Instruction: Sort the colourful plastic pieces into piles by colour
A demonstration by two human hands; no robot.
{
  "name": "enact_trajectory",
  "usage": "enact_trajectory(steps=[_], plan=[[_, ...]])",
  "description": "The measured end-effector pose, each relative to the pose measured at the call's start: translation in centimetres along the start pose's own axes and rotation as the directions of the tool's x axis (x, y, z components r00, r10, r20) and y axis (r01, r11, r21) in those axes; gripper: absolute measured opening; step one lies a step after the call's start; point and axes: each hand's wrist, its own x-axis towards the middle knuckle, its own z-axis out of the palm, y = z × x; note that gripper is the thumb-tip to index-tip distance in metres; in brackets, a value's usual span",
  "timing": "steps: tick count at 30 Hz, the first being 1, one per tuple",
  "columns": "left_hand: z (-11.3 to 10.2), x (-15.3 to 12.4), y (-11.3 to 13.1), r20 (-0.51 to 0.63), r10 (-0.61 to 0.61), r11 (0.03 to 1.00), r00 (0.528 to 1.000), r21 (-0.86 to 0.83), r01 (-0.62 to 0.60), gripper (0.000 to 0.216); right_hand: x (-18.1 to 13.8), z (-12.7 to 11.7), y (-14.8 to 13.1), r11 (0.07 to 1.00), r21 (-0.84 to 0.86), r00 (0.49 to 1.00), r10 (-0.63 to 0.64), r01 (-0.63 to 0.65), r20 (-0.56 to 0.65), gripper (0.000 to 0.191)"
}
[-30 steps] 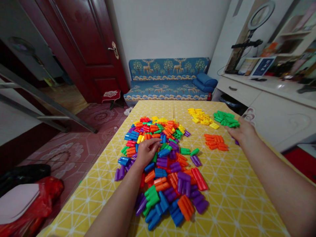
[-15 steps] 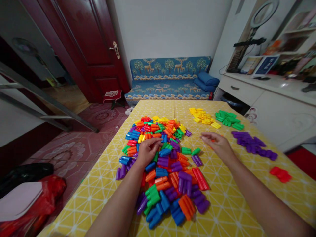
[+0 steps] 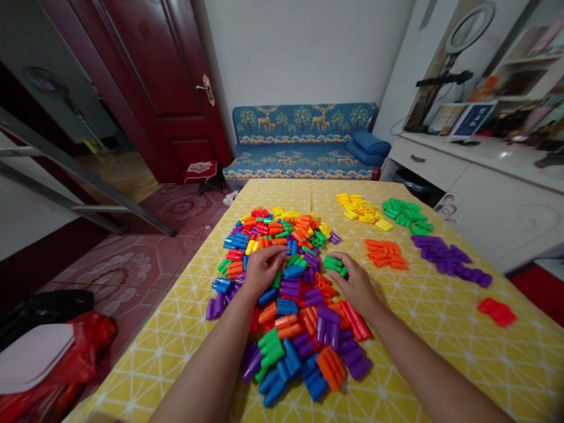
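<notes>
Okay, notes from my remote seat:

- The right hand [image 3: 356, 288] lay palm down at the right edge of the mixed pile [image 3: 286, 311], fingers half curled, tips on a green block [image 3: 333, 264].
- That green block lay flat on the yellow tablecloth [image 3: 423, 352], just off the pile's right side. Its long axis ran roughly left to right across the view, the right end dipping slightly toward me.
- I couldn't tell whether the right hand had pinched the block or only touched it; the fingers covered its near side.
- The left hand [image 3: 262, 271] rested palm down on the pile's upper middle, fingers bent over blue and orange pieces. I couldn't tell whether it was holding anything, since the underside was hidden.
- Sorted groups sat well apart to the right: yellow group [image 3: 361, 208], green group [image 3: 408, 214], orange group [image 3: 385, 254], purple group [image 3: 449, 261], red pieces [image 3: 497, 311].
- Pieces under both palms and deep in the pile were hidden.
- Both forearms were cut off at the bottom edge.
- The far groups were too small for me to count.
</notes>
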Motion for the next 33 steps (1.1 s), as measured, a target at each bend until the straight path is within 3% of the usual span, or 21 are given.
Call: enact_trajectory(steps=[4, 7, 9, 12, 14, 33], plan=[[0.0, 0.0, -0.1, -0.001, 0.000, 1.000, 1.000, 0.000, 0.000, 0.020, -0.2, -0.5, -0.3, 0.999, 0.048, 0.982, -0.002, 0.012, -0.188, 0.033], [0.0, 0.0, -0.1, 0.005, 0.002, 1.000, 1.000, 0.000, -0.002, 0.020, 0.0, -0.8, -0.3, 0.999, -0.025, 0.939, -0.051, 0.045, -0.341, 0.039], [0.1, 0.0, -0.2, 0.004, 0.005, 1.000, 1.000, 0.008, -0.005, 0.020, 0.3, -0.7, 0.2, 0.990, -0.110, 0.950, -0.120, 0.092, -0.288, 0.042], [0.1, -0.1, -0.3, 0.003, 0.003, 1.000, 1.000, 0.006, -0.003, 0.021, 1.0, -0.2, 1.4, 0.962, -0.222, 0.985, -0.171, 0.160, -0.033, 0.038], [0.1, -0.1, -0.4, 0.006, 0.004, 1.000, 1.000, 0.003, -0.004, 0.022, 1.2, 0.1, 2.1, 0.951, -0.257, 0.985, -0.160, 0.171, 0.061, 0.037], [0.0, 0.0, 0.1, -0.003, 0.026, 0.999, 1.000, 0.031, -0.026, 0.019, 1.0, 0.4, 3.0, 0.958, -0.263, 0.992, -0.102, 0.117, 0.071, 0.043]])
